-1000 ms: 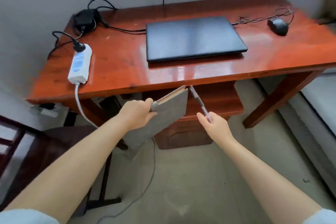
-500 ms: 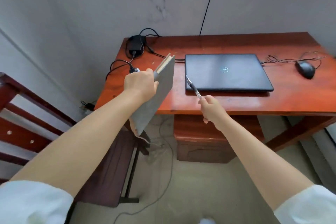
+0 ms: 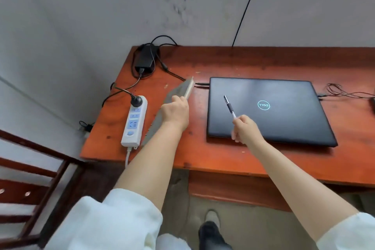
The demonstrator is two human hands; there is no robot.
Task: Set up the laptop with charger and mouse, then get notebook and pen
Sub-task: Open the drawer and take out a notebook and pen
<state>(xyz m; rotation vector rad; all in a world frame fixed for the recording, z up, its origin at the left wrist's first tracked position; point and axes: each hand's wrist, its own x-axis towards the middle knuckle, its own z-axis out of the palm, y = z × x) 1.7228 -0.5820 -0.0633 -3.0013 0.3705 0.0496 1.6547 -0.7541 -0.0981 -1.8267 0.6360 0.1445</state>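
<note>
My left hand (image 3: pixel 176 111) grips a grey notebook (image 3: pixel 178 93), held on edge and tilted above the red-brown table (image 3: pixel 213 156), between the power strip and the laptop. My right hand (image 3: pixel 244 129) holds a black pen (image 3: pixel 229 105) pointing up over the lid of the closed black laptop (image 3: pixel 284 111). The black charger brick (image 3: pixel 146 59) lies at the table's back left corner; its cable runs to the laptop's left side and its plug sits in the white power strip (image 3: pixel 134 122). The mouse (image 3: pixel 373 103) is barely visible at the right edge, with its thin cable coiled beside it.
A dark wooden chair (image 3: pixel 30 195) stands at the lower left beside the table. A wooden drawer unit (image 3: pixel 233 189) sits under the tabletop. A black cable (image 3: pixel 246 6) runs down the wall from the window sill. My shoe (image 3: pixel 212 229) shows on the floor below.
Both hands rose from below the table edge to above the tabletop, carrying the notebook and pen. The view came closer and now looks down on the table.
</note>
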